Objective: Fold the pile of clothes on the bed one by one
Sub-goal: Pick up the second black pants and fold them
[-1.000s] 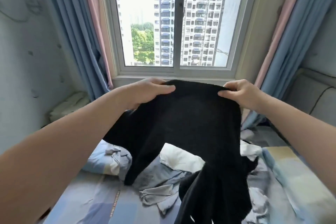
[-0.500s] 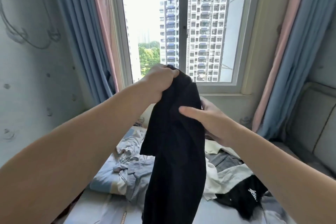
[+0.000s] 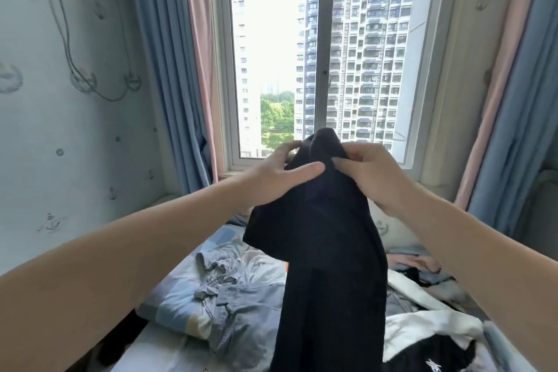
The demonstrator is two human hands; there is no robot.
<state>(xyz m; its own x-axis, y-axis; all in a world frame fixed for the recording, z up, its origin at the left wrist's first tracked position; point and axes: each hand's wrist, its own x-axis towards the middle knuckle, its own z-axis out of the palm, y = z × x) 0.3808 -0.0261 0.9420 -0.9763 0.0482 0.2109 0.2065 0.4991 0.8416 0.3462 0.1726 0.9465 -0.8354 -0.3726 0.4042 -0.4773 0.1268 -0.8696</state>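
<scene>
One black garment [image 3: 329,251] hangs from both hands [image 3: 276,180] [image 3: 373,177].

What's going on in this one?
A person stands over a bed, holding a black garment up in front of the window. The right hand pinches its bunched top. The left hand lies against it with the thumb across the front, but its grip is unclear. The garment hangs loose, not yet folded. A denim piece and a white-and-black top lie crumpled on the bed.
</scene>
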